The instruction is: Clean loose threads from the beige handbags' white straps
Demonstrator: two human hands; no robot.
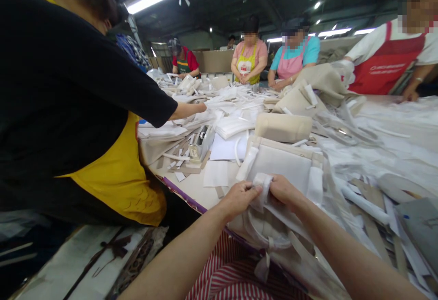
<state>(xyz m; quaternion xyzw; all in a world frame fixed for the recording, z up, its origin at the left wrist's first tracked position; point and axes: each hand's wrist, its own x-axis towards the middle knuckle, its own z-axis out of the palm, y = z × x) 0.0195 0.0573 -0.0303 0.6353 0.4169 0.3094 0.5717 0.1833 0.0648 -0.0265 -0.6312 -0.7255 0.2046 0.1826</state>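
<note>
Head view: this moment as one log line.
left hand: holding white wrap | right hand: holding same wrap | beige bag: on table, near hands

table (195, 185) | purple edge (185, 198) | beige bag (282, 163) | white sheet (216, 174) | small box (201, 148) | scraps (179, 176)

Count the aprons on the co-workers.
5: a yellow apron at near left; then, farther back from left to right, a green apron, another yellow apron, a pink apron and a red apron. More may be hidden.
</note>
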